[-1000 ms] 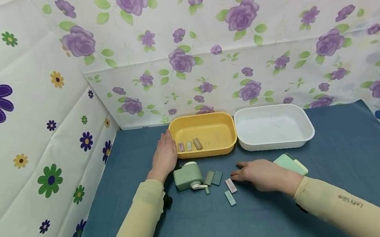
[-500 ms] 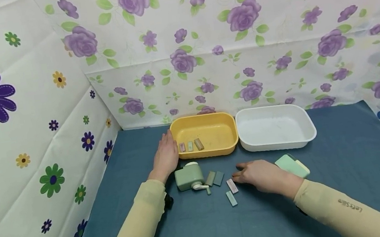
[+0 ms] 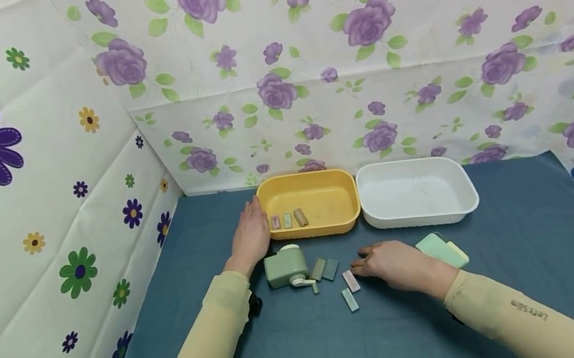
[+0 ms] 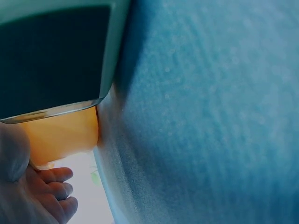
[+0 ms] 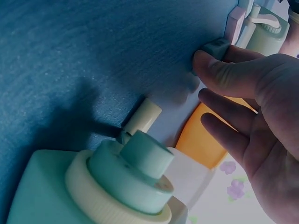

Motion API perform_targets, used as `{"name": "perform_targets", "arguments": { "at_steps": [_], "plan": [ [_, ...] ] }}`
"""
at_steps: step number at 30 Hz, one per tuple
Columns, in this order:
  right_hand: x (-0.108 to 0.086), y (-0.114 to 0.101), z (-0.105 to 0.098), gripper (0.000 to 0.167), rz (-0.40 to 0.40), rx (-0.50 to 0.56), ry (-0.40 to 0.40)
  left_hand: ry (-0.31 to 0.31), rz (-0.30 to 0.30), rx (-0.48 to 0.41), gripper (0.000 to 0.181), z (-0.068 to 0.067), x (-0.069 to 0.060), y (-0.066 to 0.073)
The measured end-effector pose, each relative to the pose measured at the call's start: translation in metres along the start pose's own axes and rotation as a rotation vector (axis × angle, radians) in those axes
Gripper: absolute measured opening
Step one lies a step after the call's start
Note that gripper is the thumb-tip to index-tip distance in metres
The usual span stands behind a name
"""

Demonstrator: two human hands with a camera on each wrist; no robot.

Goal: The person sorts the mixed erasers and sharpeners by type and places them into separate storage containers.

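My left hand (image 3: 249,231) rests along the left side of the yellow tray (image 3: 325,226), fingers extended against its wall. Three small erasers lie in that tray, one of them a tan eraser (image 3: 300,217). In the right wrist view my right hand (image 5: 254,100) pinches a small dark eraser (image 5: 216,47) between thumb and forefinger, low over the cloth. From the head view that eraser is hidden under the right hand (image 3: 391,264). Beside the fingertips lie a pink eraser (image 3: 351,281) and a light blue eraser (image 3: 350,300). Farther left are an olive eraser (image 3: 318,269) and a blue-grey eraser (image 3: 330,269).
A sage green crank pencil sharpener (image 3: 284,267) stands by my left wrist. Partly behind my right wrist sits a mint green sharpener (image 3: 440,250), its crank close in the right wrist view. The white tray (image 3: 420,214) adjoins the yellow one. Flowered sheets wall the blue cloth.
Both hands keep their places, and the erasers and trays lie as before. Only the head view shifts very slightly.
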State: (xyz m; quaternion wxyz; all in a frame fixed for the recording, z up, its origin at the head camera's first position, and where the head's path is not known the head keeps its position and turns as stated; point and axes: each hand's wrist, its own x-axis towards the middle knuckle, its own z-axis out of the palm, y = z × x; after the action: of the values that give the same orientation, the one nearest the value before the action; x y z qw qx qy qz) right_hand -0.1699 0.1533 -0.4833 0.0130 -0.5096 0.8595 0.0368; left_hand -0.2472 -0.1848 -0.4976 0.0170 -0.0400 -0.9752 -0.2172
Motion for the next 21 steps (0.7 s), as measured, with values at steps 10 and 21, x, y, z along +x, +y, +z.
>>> {"name": "perform_targets", "arguments": {
  "at_steps": [10,21],
  "plan": [
    [-0.004,0.0003,0.0022,0.06,0.023,0.047,0.02,0.006,0.01,-0.012,0.058,0.0007,-0.0007,-0.0003],
    [-0.0073,-0.0045,-0.0043,0.05,0.098,0.157,0.055,-0.001,-0.002,0.0,0.059,0.0003,-0.0002,-0.001]
  ]
}}
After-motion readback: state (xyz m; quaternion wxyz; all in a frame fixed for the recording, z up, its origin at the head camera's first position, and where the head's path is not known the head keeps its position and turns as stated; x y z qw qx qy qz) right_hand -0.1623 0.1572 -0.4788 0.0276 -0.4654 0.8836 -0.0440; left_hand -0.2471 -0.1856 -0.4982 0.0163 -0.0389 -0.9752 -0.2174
